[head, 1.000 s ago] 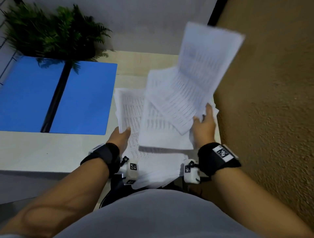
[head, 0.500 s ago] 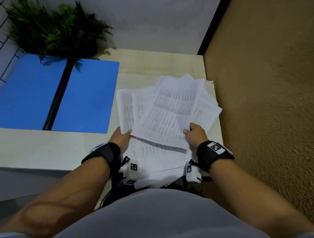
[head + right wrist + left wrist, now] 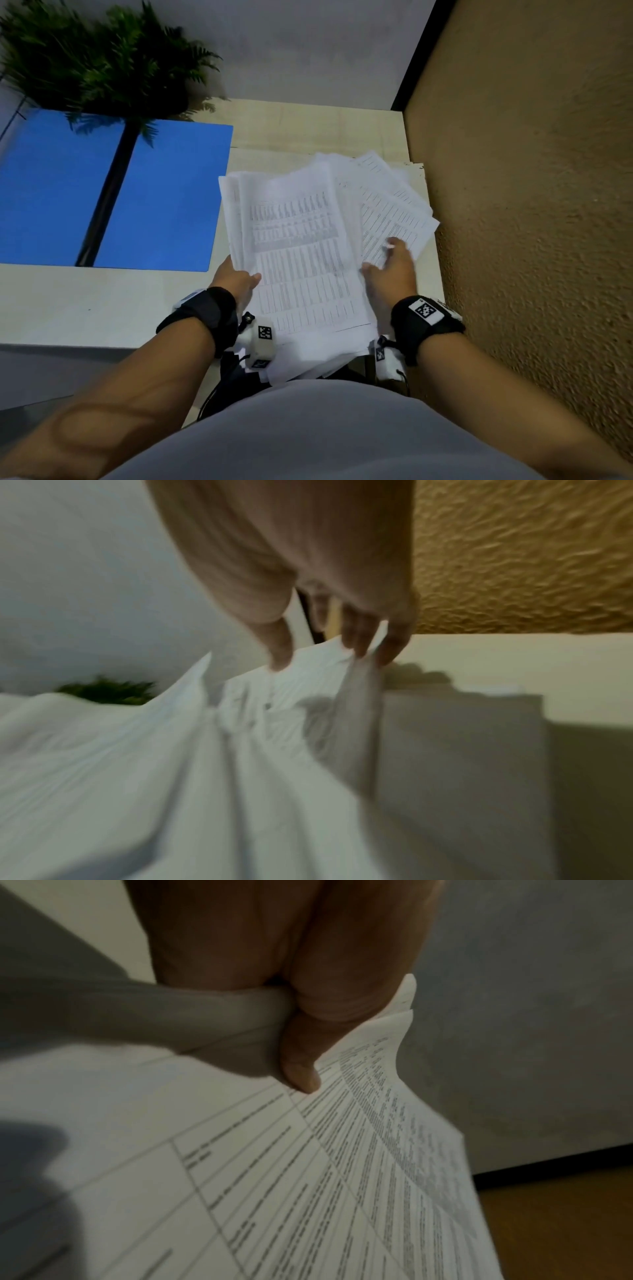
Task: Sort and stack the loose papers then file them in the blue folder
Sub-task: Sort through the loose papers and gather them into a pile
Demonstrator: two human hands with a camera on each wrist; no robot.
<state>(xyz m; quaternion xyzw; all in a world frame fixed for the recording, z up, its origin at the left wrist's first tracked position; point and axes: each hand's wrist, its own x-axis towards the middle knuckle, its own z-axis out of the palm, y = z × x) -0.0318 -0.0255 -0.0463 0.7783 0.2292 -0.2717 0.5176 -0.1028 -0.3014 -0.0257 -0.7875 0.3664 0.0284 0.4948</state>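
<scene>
Right hand [image 3: 388, 270] has let the sheet go, fingers spread; left hand [image 3: 236, 281] grips papers [image 3: 298, 246] over table [image 3: 68, 301].

The right hand [image 3: 308, 569] is reaching down from the top of the view, its fingers [image 3: 358, 637] pointing downward and touching the far edge of the loose papers [image 3: 164, 772]. The thumb is pressing on one sheet, while the other fingertips are sitting at a raised fold just to the right; whether they are pinching it is too blurred to tell. The sheets are spreading out white and rumpled toward the near left. Beside them on the right, the pale counter [image 3: 565, 664] is lying partly in shadow. A textured ochre wall [image 3: 531, 553] is rising at the far right, and a green plant [image 3: 106, 691] is peeking over the papers at the far left.
</scene>
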